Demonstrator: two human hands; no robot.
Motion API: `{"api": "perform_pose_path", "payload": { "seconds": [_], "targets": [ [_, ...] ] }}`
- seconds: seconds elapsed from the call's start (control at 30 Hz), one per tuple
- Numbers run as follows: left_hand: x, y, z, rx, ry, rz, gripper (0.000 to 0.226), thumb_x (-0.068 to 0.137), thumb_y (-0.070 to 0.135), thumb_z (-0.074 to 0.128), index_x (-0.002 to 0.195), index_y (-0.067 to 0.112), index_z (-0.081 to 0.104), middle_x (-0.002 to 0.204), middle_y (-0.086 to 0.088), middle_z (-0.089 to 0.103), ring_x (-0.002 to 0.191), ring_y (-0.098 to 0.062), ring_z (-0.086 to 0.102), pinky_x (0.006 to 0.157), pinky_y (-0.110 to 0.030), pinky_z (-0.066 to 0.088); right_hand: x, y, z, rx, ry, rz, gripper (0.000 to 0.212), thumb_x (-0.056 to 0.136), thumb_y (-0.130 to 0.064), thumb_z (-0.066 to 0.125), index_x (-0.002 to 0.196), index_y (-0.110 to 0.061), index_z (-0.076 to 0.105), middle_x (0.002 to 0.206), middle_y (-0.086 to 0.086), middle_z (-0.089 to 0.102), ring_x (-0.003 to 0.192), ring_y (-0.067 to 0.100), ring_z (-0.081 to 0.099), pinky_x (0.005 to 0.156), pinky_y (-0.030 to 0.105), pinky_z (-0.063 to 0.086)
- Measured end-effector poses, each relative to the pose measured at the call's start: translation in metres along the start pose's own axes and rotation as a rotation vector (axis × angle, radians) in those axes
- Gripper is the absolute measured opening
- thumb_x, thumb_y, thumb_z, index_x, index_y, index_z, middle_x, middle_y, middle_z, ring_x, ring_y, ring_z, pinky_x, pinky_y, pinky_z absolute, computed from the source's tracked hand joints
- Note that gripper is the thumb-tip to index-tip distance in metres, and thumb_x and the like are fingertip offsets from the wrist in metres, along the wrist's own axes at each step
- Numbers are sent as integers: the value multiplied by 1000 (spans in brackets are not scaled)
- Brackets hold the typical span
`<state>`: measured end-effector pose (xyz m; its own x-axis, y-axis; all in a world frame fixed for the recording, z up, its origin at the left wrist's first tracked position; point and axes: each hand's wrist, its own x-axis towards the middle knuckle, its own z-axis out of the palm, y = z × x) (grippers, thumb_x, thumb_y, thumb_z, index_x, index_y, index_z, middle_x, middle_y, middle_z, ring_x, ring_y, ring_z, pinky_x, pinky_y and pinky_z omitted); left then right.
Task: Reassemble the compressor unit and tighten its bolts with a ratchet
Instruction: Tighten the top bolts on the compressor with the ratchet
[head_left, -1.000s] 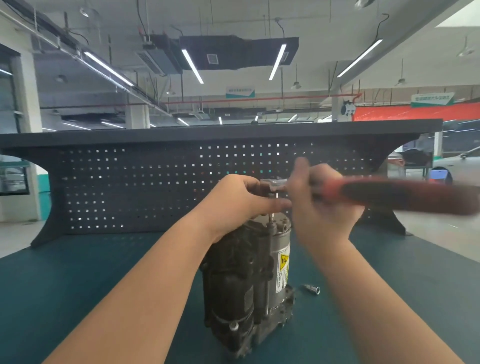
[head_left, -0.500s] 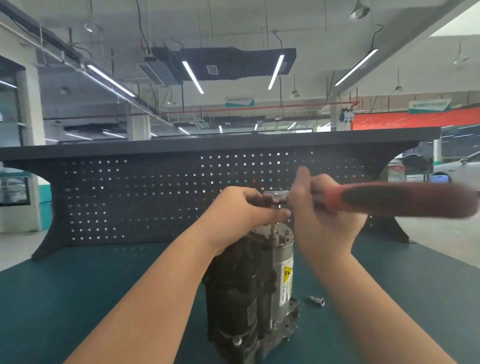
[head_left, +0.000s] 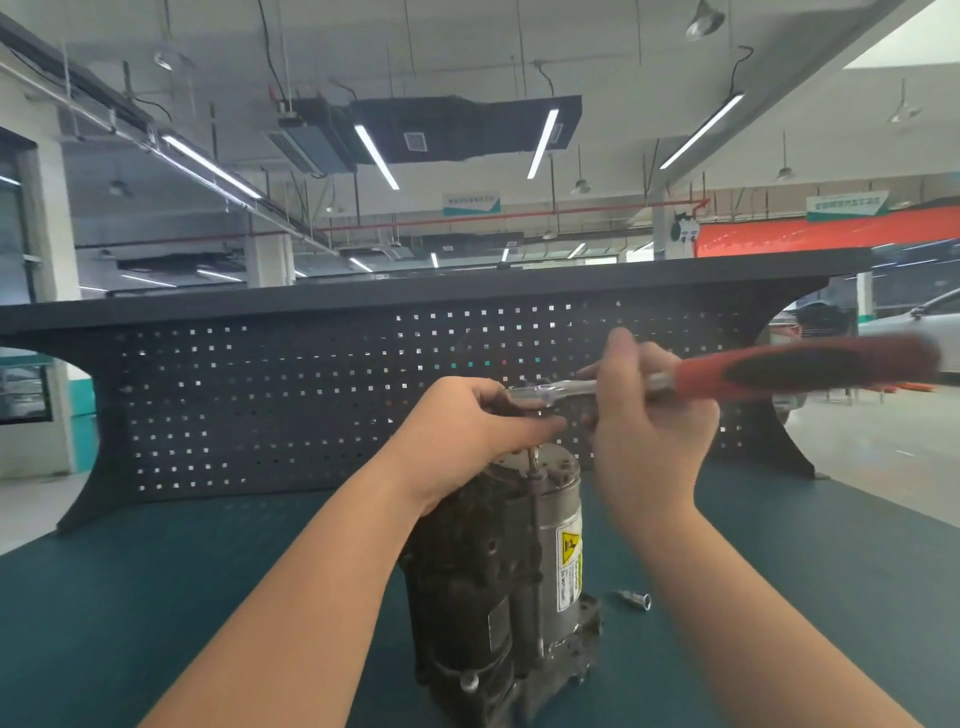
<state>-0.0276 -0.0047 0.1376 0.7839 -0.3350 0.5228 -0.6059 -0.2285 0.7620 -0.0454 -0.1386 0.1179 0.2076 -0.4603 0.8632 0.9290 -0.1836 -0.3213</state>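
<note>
Upright on the green bench (head_left: 156, 597), the compressor unit (head_left: 498, 582) is topped by the ratchet (head_left: 727, 374). Ratchet head is gripped w/ curled left hand (head_left: 467, 431); shaft is clenched by right hand (head_left: 649, 426), above compressor. A loose socket (head_left: 635, 600) lies just right of its base.

A teal bench (head_left: 156, 597) backed by a dark pegboard (head_left: 260, 405) carries the upright compressor (head_left: 498, 597); a small socket (head_left: 635, 600) lies just right of it.
</note>
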Motion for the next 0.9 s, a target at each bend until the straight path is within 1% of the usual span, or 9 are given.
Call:
{"api": "perform_pose_path", "payload": {
  "seconds": [0.07,0.13,0.3,0.37,0.43,0.57,0.63,0.83,0.9],
  "targets": [
    [0,0,0,10,-32,5,20,72,22,85,73,8,72,56,12,62,47,1,50,50,-10,39,1,-3,-5,-401,-149,-553,44,88,-11,52,45,-17,48,40,-7,24,44,-1,41,47,7,26],
    [0,0,1,6,-37,7,18,74,19,83,73,5,71,55,11,61,47,1,49,50,-10,38,-2,-2,-4,-530,-58,-696,51,94,-15,49,43,-13,42,41,-4,26,47,16,33,46,19,18],
    [1,0,0,1,22,10,23,74,15,83,89,0,74,68,-1,70,59,-5,60,55,-12,46,5,-2,2,237,203,581,37,93,-27,52,59,-14,55,38,-3,43,34,9,38,37,16,30],
    [1,-1,0,-13,25,5,22,75,13,82,89,-1,74,73,-7,72,63,-8,63,59,-14,50,10,5,0,335,207,803,33,94,-24,53,62,-13,53,39,-5,43,32,9,35,36,16,29],
    [0,0,0,-1,13,8,21,75,17,83,88,3,75,77,-9,74,65,-8,63,61,-14,50,6,3,2,254,177,594,35,92,-26,52,60,-12,54,40,-3,44,35,9,39,36,18,32],
    [-3,4,2,66,-27,21,11,67,25,82,61,25,73,58,6,66,53,0,55,52,-10,43,-5,-9,1,-431,-16,-513,51,94,-25,46,47,-7,47,41,5,37,49,10,27,47,18,19],
    [-4,5,3,67,-36,17,11,60,26,77,54,25,68,52,11,59,48,-1,50,50,-12,40,-3,-5,-1,-544,-150,-705,45,88,-17,46,44,-13,47,39,-2,38,47,10,21,47,18,19],
    [-2,3,2,40,14,-3,30,75,14,82,97,-5,72,64,-3,67,51,-3,55,51,-12,44,9,11,2,472,204,834,31,95,-22,51,65,-13,52,39,-5,40,31,7,32,37,15,25],
    [-2,3,4,55,22,5,30,75,16,82,97,-2,73,79,-13,73,61,-7,60,58,-15,49,8,17,3,531,217,880,28,95,-19,51,67,-15,49,40,-5,39,31,7,31,37,16,25]
  ]
}}
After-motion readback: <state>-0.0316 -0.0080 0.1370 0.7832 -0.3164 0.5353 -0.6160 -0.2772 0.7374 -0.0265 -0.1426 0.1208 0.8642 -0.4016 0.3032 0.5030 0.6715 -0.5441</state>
